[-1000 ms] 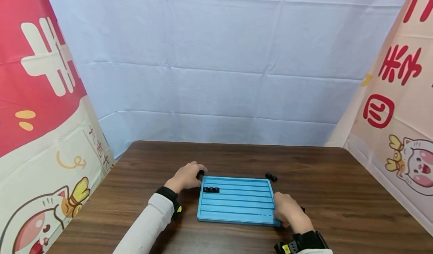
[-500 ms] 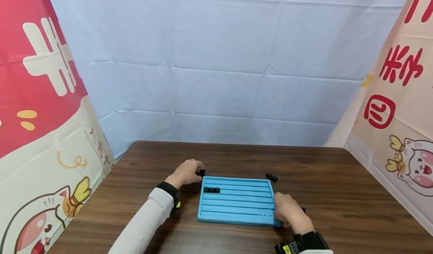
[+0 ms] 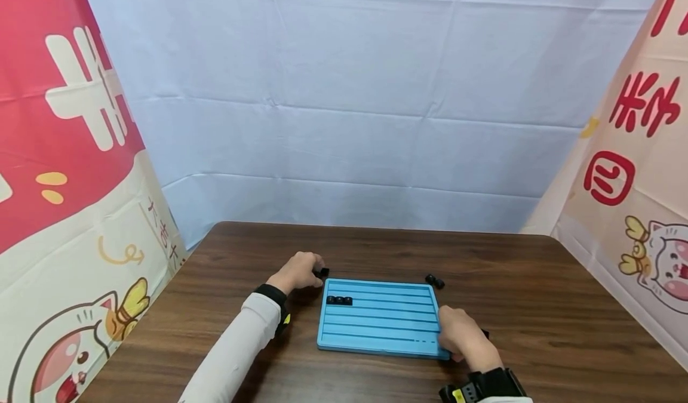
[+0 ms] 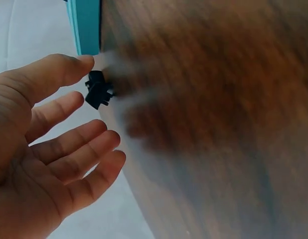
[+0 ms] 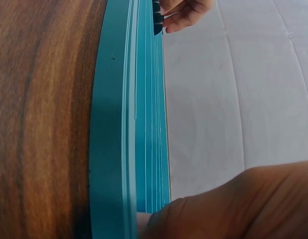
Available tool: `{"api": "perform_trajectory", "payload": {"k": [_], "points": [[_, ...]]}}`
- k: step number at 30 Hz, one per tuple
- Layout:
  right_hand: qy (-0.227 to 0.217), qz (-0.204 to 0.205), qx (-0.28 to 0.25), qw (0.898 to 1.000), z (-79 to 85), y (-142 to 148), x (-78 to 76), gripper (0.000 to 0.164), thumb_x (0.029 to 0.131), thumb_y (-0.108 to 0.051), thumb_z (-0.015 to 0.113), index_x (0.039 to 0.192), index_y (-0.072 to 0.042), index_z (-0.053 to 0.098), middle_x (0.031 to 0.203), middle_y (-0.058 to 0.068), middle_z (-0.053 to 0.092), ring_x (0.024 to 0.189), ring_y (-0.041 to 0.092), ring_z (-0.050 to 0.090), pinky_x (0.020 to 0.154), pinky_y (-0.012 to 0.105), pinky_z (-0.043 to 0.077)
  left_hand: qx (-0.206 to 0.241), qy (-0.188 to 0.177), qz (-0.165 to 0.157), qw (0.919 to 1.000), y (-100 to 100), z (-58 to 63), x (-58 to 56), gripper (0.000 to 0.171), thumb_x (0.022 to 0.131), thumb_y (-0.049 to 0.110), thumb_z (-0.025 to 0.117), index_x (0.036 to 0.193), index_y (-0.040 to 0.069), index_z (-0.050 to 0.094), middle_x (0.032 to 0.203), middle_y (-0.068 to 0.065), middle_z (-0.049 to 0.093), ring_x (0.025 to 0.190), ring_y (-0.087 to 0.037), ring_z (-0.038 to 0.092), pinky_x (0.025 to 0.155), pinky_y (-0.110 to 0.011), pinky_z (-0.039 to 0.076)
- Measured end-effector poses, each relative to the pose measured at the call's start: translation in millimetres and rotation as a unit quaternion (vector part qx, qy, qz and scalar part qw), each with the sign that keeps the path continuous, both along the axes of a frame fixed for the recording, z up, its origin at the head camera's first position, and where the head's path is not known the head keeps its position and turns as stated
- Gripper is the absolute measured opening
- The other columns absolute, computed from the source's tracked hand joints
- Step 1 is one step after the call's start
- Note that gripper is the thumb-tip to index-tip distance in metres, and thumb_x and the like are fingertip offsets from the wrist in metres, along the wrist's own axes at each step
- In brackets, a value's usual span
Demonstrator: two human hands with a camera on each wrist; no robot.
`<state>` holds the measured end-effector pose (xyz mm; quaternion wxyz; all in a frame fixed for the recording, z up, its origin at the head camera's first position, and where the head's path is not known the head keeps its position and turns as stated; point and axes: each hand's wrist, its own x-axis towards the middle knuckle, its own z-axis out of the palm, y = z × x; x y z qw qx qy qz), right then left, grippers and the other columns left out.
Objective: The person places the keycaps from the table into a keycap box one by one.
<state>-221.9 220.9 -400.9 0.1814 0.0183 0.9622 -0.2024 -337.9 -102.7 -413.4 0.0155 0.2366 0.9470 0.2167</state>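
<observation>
A light blue ridged tray (image 3: pixel 381 318) lies flat on the table. Three small black cube-like pieces (image 3: pixel 340 301) sit in a row in one of its upper grooves, at the left end. My right hand (image 3: pixel 463 337) grips the tray's lower right edge; its fingertips are mostly hidden. Off the upper left corner is my left hand (image 3: pixel 297 271), fingers loosely bent and spread. Small black pieces (image 4: pixel 98 90) lie just beyond its thumb and index finger, with a gap showing between the fingertips and them in the left wrist view.
More black pieces (image 3: pixel 435 281) lie on the brown wooden table (image 3: pixel 258 242) behind the tray's upper right corner. A dark bit (image 3: pixel 485 334) shows just past the right hand. A pale cloth (image 3: pixel 344 122) hangs behind the table, with printed cloths on both sides.
My left hand has drawn back slightly from the tray's upper left corner, and the black pieces there show more. The right hand keeps its grip, and the view has shifted slightly.
</observation>
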Motion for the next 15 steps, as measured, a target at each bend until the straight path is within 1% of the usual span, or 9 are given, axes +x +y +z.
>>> {"api": "perform_trajectory", "payload": {"k": [5,8,11,12,13,15], "points": [[-0.007,-0.001,0.001,1.000,0.0,-0.5,-0.3,0.023,0.081,0.017,0.055,0.102,0.009,0.055,0.086,0.023,0.052,0.063,0.025,0.055,0.044,0.031,0.049,-0.003,0.002,0.010,0.9999,1.3,-5.8,-1.3,0.029,0.079,0.011,0.075,0.104,0.004,0.065,0.100,-0.009,0.061,0.093,-0.026,0.058,0.075,-0.038,0.049],[-0.007,-0.001,0.001,1.000,0.4,-0.4,-0.4,0.021,0.081,0.017,0.054,0.101,0.009,0.055,0.084,0.023,0.052,0.062,0.026,0.055,0.044,0.031,0.049,-0.001,0.003,0.014,0.9999,1.8,-6.7,-2.2,0.026,0.079,0.010,0.075,0.101,0.004,0.066,0.099,-0.009,0.061,0.092,-0.026,0.058,0.075,-0.038,0.050],[-0.007,-0.002,0.004,1.000,0.7,-0.3,-0.6,0.019,0.081,0.016,0.054,0.099,0.008,0.055,0.082,0.022,0.051,0.062,0.025,0.054,0.044,0.031,0.049,0.006,0.007,0.009,0.9999,1.2,-6.4,-3.6,0.021,0.078,0.007,0.075,0.097,0.003,0.066,0.096,-0.009,0.061,0.088,-0.025,0.059,0.073,-0.037,0.050],[-0.006,-0.002,0.005,1.000,0.7,-0.4,-0.8,0.019,0.081,0.016,0.055,0.099,0.008,0.055,0.082,0.021,0.051,0.062,0.025,0.054,0.044,0.031,0.049,0.008,0.010,0.006,0.9999,0.7,-6.2,-3.5,0.019,0.078,0.006,0.074,0.095,0.003,0.066,0.094,-0.008,0.061,0.085,-0.024,0.059,0.071,-0.037,0.050],[-0.007,-0.002,0.005,1.000,0.6,-0.4,-0.9,0.019,0.081,0.016,0.055,0.099,0.008,0.055,0.081,0.021,0.051,0.062,0.025,0.054,0.044,0.031,0.049,0.011,0.022,-0.004,0.9997,-0.6,-6.9,-4.1,0.016,0.078,0.006,0.074,0.092,0.004,0.067,0.090,-0.007,0.061,0.081,-0.022,0.058,0.068,-0.035,0.050],[-0.007,-0.001,0.005,1.000,0.4,-0.7,-1.2,0.020,0.081,0.016,0.055,0.099,0.008,0.055,0.082,0.021,0.051,0.062,0.025,0.054,0.044,0.031,0.049,0.014,0.026,-0.010,0.9995,-2.1,-7.2,-4.5,0.012,0.077,0.004,0.074,0.086,0.006,0.066,0.085,-0.005,0.059,0.075,-0.019,0.056,0.064,-0.034,0.049]]}}
